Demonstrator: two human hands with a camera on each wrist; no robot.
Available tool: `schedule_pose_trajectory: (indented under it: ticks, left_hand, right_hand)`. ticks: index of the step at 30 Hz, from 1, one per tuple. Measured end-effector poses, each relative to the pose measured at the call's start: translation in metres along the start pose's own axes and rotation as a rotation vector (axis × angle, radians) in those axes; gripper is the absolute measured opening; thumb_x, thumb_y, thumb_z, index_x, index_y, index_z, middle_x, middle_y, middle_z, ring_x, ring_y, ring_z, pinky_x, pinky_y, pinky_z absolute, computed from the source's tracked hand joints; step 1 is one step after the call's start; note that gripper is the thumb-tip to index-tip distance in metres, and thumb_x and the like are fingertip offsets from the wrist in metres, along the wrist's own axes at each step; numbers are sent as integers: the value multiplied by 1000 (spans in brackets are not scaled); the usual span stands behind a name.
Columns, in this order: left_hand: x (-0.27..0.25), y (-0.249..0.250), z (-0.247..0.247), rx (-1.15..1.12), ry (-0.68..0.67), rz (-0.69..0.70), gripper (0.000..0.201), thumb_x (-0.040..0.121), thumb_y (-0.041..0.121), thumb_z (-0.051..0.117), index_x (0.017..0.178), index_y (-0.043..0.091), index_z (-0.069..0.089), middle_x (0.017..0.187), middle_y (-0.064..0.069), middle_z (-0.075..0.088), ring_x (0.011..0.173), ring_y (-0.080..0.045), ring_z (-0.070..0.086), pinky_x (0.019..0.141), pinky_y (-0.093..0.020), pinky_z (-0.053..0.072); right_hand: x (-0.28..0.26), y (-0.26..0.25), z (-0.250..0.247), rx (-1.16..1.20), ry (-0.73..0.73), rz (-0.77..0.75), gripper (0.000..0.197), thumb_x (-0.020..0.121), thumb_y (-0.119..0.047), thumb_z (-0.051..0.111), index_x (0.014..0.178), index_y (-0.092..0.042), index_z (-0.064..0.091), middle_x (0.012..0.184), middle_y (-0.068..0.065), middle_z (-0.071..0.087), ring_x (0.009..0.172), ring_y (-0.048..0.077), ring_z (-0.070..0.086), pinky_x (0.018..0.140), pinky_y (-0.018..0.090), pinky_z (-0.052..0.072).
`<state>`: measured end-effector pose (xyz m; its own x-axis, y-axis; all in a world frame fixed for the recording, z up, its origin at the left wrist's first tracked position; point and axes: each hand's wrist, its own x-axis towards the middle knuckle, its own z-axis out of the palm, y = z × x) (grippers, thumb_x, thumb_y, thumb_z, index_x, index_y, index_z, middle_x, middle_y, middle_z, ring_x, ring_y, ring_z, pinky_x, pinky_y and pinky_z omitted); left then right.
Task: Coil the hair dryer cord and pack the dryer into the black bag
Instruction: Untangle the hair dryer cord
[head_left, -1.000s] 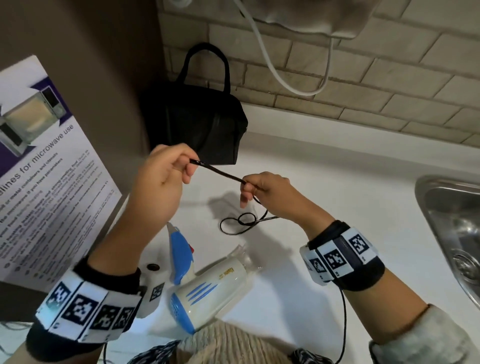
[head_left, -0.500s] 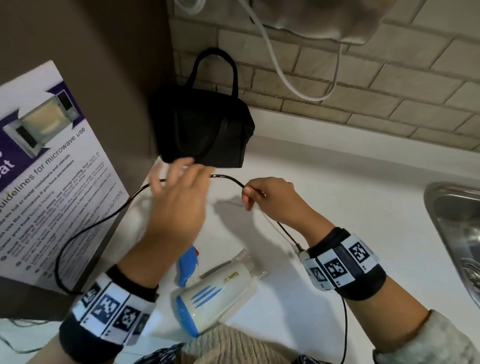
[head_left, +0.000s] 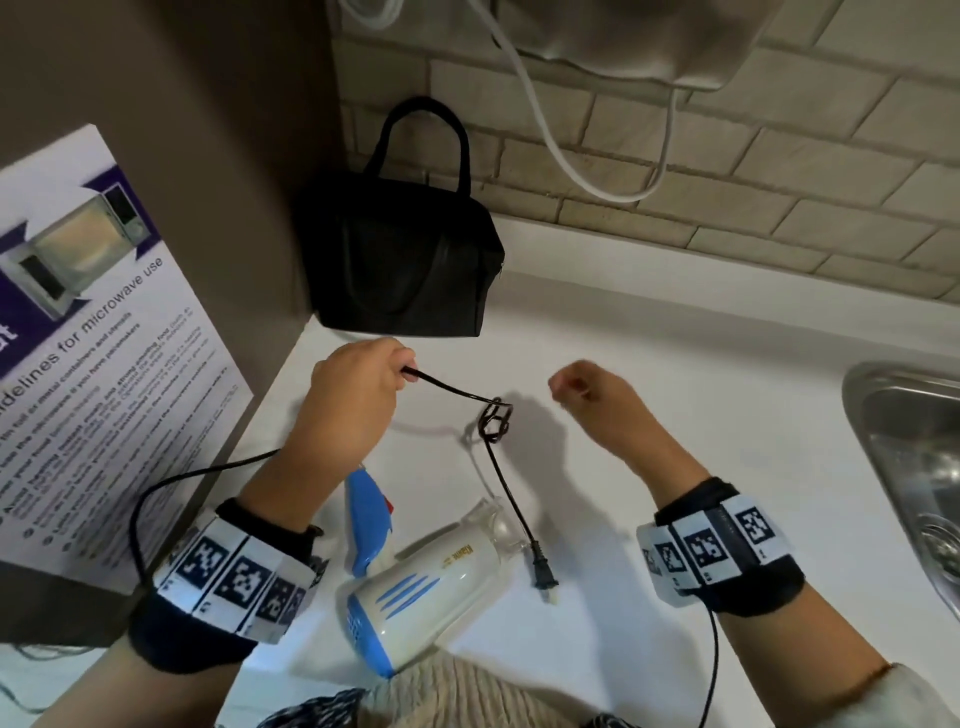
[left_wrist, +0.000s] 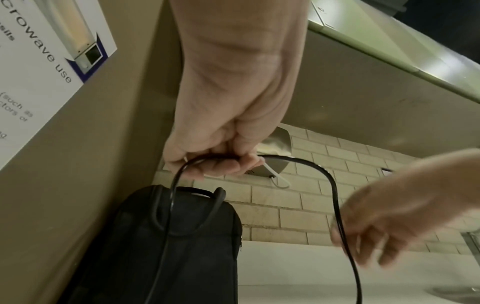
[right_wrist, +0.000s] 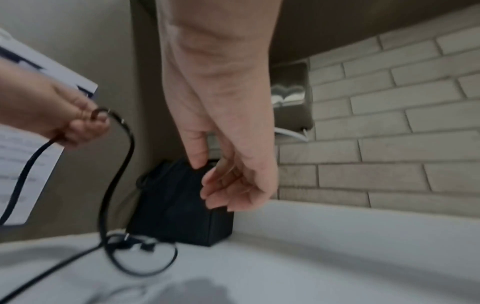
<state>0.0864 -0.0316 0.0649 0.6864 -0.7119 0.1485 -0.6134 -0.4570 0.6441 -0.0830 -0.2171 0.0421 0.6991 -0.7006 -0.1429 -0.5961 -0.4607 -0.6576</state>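
My left hand (head_left: 358, 395) is raised over the far left part of the counter, wrist band toward me, knuckles up. Its fingers (left_wrist: 221, 166) are curled into a fist with the thumb pressed against them, pinching the black cord (head_left: 452, 388), which leaves the fist on both sides. My right hand (head_left: 592, 397) hovers at about the same height, well apart to the right and holding nothing. From the right wrist view its fingers (right_wrist: 223, 189) hang loosely curled, the thumb pointing down and not meeting them. Both forearms reach in from the near edge, angled toward each other, each with a patterned wrist band.
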Motion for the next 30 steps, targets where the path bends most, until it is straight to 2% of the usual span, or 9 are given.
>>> schedule_pose_trajectory:
  ticks: [2, 4, 6, 8, 10, 14, 20, 25, 30]
  left_hand:
    - [1, 2, 0, -136, -16, -57, 27, 96, 0, 39, 96, 3, 66, 79, -2, 60, 84, -23, 58, 70, -30, 46]
    - [1, 9, 0, -269, -34, -97, 27, 100, 10, 39, 91, 10, 64, 73, 5, 58, 71, -11, 55, 56, -20, 40]
    - [2, 13, -2, -368, -40, -70, 29, 101, 16, 39, 82, 18, 61, 71, 7, 57, 66, -3, 54, 58, -13, 41]
    - [4, 12, -5, -436, -14, -28, 33, 101, 19, 38, 75, 23, 59, 69, 8, 58, 62, 4, 54, 63, -8, 42]
    - [7, 7, -10, -489, 45, -42, 35, 101, 20, 37, 74, 23, 58, 69, 7, 57, 62, 2, 53, 65, -8, 42]
    - [13, -18, -17, -608, 160, -145, 36, 103, 19, 34, 73, 20, 54, 69, 3, 51, 61, -3, 47, 66, -12, 42]
    - [13, -44, -16, -679, 140, -333, 35, 102, 33, 34, 76, 21, 54, 74, 2, 49, 66, -10, 44, 72, -19, 39]
    - [7, -38, -14, -454, 26, -188, 38, 101, 42, 30, 87, 27, 62, 73, 3, 51, 75, -13, 53, 78, -28, 41]
    - [1, -18, -14, -535, -151, -81, 49, 94, 57, 29, 80, 27, 65, 54, 13, 46, 61, -6, 45, 69, -25, 39]
  right_hand:
    - [-4, 9, 18, -63, -234, 121, 34, 95, -35, 51, 118, -10, 57, 113, 6, 63, 106, 24, 60, 90, 35, 47]
    - [-10, 12, 38, 90, -447, 206, 41, 95, -43, 50, 123, -13, 53, 104, 2, 64, 97, 18, 60, 94, 35, 48]
    - [-14, 11, 51, 343, -559, 200, 36, 99, -41, 43, 116, -12, 54, 91, 1, 69, 89, 20, 63, 99, 39, 48]
    - [-15, 6, 52, 604, -587, 241, 33, 102, -34, 37, 119, -12, 54, 89, 1, 74, 94, 20, 67, 91, 32, 51]
    - [-15, 1, 44, 770, -520, 239, 32, 103, -25, 36, 121, -10, 58, 77, -1, 70, 84, 17, 65, 80, 26, 50]
    - [-15, -1, 20, 978, -287, 86, 28, 100, -19, 44, 118, -15, 64, 76, 0, 62, 78, 16, 57, 80, 29, 44]
    - [-23, -18, -15, 970, -87, -30, 22, 97, -15, 48, 107, -11, 67, 76, -5, 66, 75, 10, 60, 80, 29, 43]
    - [-26, -27, -23, 947, -30, -9, 24, 95, -22, 53, 112, -14, 69, 78, -4, 67, 70, 9, 59, 66, 22, 46]
    - [-28, -32, -20, 958, -21, 48, 24, 95, -22, 54, 113, -16, 69, 77, -1, 68, 64, 11, 59, 60, 21, 45]
